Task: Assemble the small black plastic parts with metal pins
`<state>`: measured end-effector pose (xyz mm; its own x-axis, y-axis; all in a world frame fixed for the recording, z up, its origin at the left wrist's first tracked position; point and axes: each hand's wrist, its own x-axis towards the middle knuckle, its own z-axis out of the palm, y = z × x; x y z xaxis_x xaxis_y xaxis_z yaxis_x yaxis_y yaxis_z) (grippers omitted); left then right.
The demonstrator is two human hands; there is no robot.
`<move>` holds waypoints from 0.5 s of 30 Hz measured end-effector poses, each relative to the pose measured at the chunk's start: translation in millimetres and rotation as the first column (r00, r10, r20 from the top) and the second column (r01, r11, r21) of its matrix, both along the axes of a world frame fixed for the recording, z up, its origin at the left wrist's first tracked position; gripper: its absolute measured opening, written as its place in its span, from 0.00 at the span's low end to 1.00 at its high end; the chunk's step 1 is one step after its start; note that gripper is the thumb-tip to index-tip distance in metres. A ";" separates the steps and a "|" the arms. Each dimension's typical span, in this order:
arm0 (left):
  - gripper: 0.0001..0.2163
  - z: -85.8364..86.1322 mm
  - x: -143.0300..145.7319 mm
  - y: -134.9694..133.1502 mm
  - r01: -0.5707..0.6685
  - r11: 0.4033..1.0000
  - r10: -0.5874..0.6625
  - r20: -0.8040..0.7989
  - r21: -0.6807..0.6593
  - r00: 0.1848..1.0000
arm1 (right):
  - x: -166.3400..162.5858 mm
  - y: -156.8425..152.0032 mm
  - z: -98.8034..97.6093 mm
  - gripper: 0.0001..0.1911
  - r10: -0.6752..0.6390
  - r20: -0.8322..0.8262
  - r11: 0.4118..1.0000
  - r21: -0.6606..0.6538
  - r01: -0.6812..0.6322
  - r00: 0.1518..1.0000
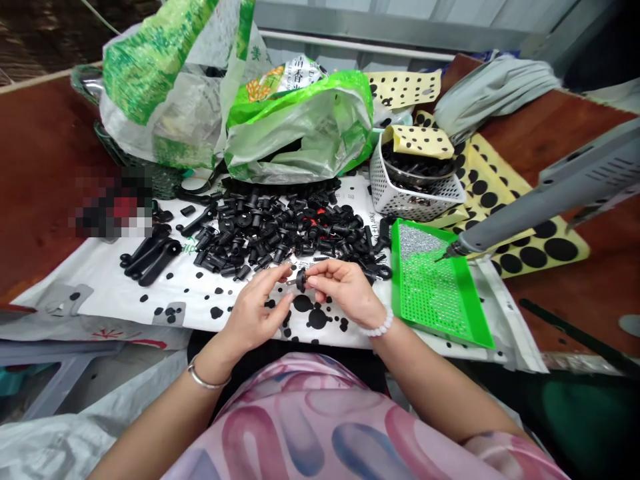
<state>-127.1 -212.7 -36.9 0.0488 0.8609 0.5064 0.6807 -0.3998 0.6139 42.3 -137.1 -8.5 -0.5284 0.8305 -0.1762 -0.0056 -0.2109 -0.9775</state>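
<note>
Between thumb and fingertips, my right hand (345, 287) pinches a small black round plastic part (301, 279). A thin metallic piece points from the part toward my left hand (260, 303). That hand is close by on the left, its thumb and fingers apart around a gap and nothing visible in them. Just beyond both hands lies a heap of small black plastic parts (270, 230), mostly short cylinders and knobs. A few longer black handle-shaped pieces (159, 261) rest left of the heap.
A green perforated tray (483, 320) with small silvery screws (423, 241) stands at the right, below a grey electric screwdriver (540, 193). Behind are a white basket (415, 203), plastic bags (300, 127) and yellow sheets of black dots (533, 253). White sacking (110, 300) covers the table.
</note>
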 end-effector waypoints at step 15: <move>0.09 0.7 1.8 -3.5 0.108 0.937 0.013 0.343 -0.331 0.939 | 16.2 -4.9 -4.0 0.27 0.142 0.406 0.516 0.748 -0.418 0.903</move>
